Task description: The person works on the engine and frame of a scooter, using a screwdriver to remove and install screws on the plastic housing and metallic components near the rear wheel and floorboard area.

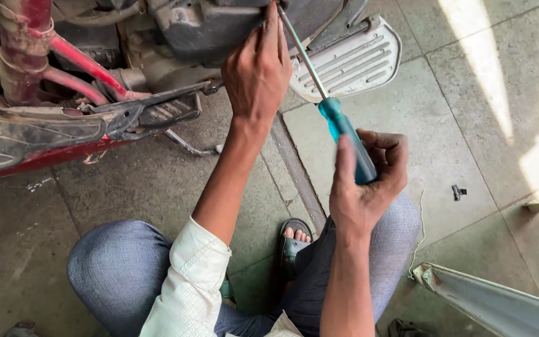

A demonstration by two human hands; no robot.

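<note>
Currently a person is crouching on a tiled floor beside a partly stripped red scooter, seen from a camera on their own head. Their right hand is wrapping around the teal handle of a long screwdriver, its grip clamped on the handle with the thumb lying along it. The metal shaft is running up and left, and its tip is meeting the underside of a dark plastic panel at the top of the view. The left hand is reaching up with its fingers closed against that panel's lower edge, just beside the tip, seemingly steadying it; whether it is pinching anything small cannot be told.

A grey ribbed footrest plate is sitting just right of the shaft. A small black clip is lying on the floor, well apart from both hands.

Judging by this, a fastener under the panel is being worked. Turning it calls for keeping the tip seated squarely while the left hand braces the panel.
</note>
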